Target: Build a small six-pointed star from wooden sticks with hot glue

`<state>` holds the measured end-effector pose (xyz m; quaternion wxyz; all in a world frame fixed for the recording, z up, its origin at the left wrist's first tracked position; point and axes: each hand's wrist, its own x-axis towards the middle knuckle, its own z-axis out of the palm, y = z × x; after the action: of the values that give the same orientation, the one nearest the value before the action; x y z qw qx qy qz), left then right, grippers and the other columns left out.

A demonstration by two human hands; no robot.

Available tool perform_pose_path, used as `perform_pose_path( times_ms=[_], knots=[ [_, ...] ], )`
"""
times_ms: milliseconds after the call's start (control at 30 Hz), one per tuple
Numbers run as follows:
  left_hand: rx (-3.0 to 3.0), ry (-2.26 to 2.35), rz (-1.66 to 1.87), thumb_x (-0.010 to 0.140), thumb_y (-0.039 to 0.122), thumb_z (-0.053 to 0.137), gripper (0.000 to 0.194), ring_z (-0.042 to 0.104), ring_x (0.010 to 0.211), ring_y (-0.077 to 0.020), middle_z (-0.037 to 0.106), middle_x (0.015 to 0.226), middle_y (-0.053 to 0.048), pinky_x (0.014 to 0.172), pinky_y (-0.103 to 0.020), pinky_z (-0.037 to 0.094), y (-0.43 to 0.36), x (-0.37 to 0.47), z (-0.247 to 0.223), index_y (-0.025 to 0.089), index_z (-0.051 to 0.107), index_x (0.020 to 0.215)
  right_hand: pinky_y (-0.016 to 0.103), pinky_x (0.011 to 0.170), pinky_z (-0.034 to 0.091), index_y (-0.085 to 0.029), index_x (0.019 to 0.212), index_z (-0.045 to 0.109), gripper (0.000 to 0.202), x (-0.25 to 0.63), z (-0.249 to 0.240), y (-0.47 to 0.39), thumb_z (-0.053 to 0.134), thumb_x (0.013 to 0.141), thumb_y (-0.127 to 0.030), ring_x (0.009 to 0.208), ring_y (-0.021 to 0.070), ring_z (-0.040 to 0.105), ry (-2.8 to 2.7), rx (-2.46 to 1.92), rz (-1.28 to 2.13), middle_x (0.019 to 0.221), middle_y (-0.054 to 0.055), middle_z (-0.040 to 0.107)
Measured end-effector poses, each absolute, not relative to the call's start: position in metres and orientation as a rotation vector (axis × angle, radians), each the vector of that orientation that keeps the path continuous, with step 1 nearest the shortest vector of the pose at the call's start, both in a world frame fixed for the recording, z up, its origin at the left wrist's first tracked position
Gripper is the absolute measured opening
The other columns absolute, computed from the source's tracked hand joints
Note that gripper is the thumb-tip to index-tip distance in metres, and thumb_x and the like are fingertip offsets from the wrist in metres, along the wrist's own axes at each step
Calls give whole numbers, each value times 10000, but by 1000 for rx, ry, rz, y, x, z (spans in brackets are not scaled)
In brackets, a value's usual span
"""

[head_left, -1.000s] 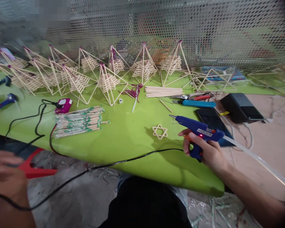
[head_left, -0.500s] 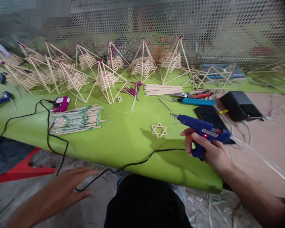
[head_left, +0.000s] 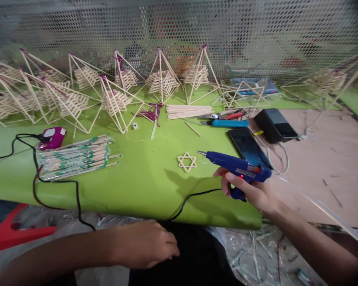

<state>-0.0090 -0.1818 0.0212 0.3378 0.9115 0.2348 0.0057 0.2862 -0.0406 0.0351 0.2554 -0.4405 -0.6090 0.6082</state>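
Note:
My right hand (head_left: 250, 192) grips a blue hot glue gun (head_left: 232, 163) above the green table cover. Its red light is lit, and the metal nozzle points left. A clear glue stick (head_left: 322, 210) trails from the back. Just left of the nozzle, a small six-pointed star of wooden sticks (head_left: 187, 162) lies flat. My left hand (head_left: 147, 244) is over my lap, below the table's front edge, with fingers curled in; whatever they hold, if anything, is hidden. The gun's black cord (head_left: 193, 194) runs over the edge close to that hand.
Several stick pyramids (head_left: 162, 81) stand along the back by a perforated metal screen (head_left: 179, 24). Wrapped chopsticks (head_left: 77, 157) lie left, near a purple adapter (head_left: 52, 137). Bare sticks (head_left: 189, 111), a blue cutter (head_left: 229, 123), a phone (head_left: 247, 145) and a black box (head_left: 276, 125) lie right.
My left hand has swung right and curled its fingers over my lap. The view has shifted right. My right hand still grips the glue gun, its nozzle now nearer the star.

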Motion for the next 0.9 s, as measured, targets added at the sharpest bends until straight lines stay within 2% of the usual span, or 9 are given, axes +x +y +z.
perform_pose_path(
  times_ms=[67, 133, 267, 333, 467, 600, 667, 767, 900],
  knots=[
    [2381, 520, 180, 1009, 270, 542, 167, 689, 770, -101, 728, 941, 25, 656, -220, 503, -164, -10, 28, 212, 643, 1128, 205, 492, 496, -187, 927, 684, 438, 286, 37, -42, 647, 880, -620, 516, 112, 603, -1681, -1243, 1647, 597, 2, 622],
    [2527, 632, 343, 1036, 276, 491, 189, 665, 725, -103, 711, 887, 22, 642, -237, 492, -143, -15, 33, 204, 646, 1117, 215, 481, 501, -174, 883, 686, 496, 287, 38, -48, 654, 847, -668, 502, 119, 603, -1700, -1296, 1682, 586, 12, 618],
    [2967, 754, 535, 1010, 207, 499, 234, 560, 572, -124, 620, 684, 12, 547, -292, 428, -108, -21, 31, 172, 660, 845, 245, 467, 509, -170, 844, 683, 579, 296, 38, -70, 627, 811, -746, 504, 144, 617, -1634, -1408, 1861, 605, 35, 630],
    [3055, 631, 559, 996, 188, 533, 204, 581, 625, -130, 644, 716, -1, 570, -289, 442, -97, -17, 26, 161, 675, 851, 235, 450, 473, -173, 853, 684, 572, 305, 39, -82, 594, 843, -738, 472, 128, 593, -1600, -1467, 1936, 600, 34, 631],
    [3153, 265, 628, 992, 234, 565, 201, 621, 741, -133, 703, 855, -31, 637, -275, 487, -94, -2, 17, 162, 705, 867, 245, 462, 483, -171, 897, 680, 591, 323, 42, -93, 586, 839, -752, 472, 134, 604, -1516, -1539, 2103, 613, 27, 631],
    [3182, 54, 678, 961, 191, 549, 217, 641, 833, -145, 723, 958, -55, 692, -272, 515, -119, 19, 1, 189, 739, 857, 243, 454, 465, -172, 961, 675, 531, 325, 38, -89, 604, 867, -690, 468, 131, 600, -1426, -1515, 1973, 642, 18, 628],
    [3216, 57, 652, 948, 176, 525, 250, 655, 851, -176, 732, 983, -103, 724, -300, 531, -135, 29, -10, 167, 760, 864, 257, 501, 491, -183, 992, 679, 477, 321, 32, -84, 613, 886, -644, 516, 138, 613, -1399, -1476, 1864, 678, 25, 644],
    [3267, 60, 639, 915, 133, 498, 290, 670, 830, -214, 748, 926, -137, 747, -334, 542, -153, 41, -27, 149, 776, 833, 294, 657, 549, -195, 943, 711, 412, 313, 22, -74, 650, 879, -597, 693, 176, 653, -1515, -1440, 1580, 749, 51, 683],
    [3267, 8, 671, 905, 120, 521, 290, 670, 743, -219, 725, 782, -110, 660, -354, 546, -159, 41, -29, 187, 750, 740, 317, 653, 552, -209, 938, 744, 450, 306, 13, -63, 662, 844, -641, 751, 209, 658, -1661, -1553, 1320, 828, 73, 712]
  ],
)
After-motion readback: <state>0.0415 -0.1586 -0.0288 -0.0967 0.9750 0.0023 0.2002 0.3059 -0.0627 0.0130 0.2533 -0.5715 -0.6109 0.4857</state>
